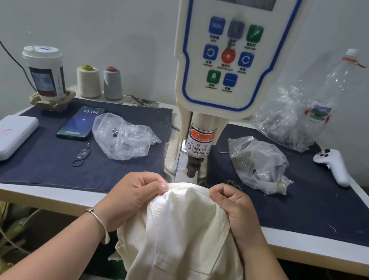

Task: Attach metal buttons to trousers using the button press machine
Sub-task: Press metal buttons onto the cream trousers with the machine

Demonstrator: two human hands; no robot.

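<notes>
Cream trousers [186,251] fill the bottom of my view, draped up from below the table edge [44,199] toward the button press machine [231,49]. Both hands are working them: my left hand [136,195] has its fingers curled in and pinches the top fold against the thumb, and my right hand [233,207] is likewise bunched on the opposite side, knuckles up, gripping the same band of cloth. Between them the fabric is drawn into a smooth ridge just in front of the press head [193,166], close to it but not yet under it as far as I can tell. I judge this to be the positioning step, before any pressing. Next I would need to slide the marked spot of the waistband under the punch and keep it flat, with fingertips well off to the sides, as the warning label [199,142] asks. Whether a button is already loaded in the die I cannot tell; clear bags [124,139] of small parts lie on the dark mat [51,161] on either side
</notes>
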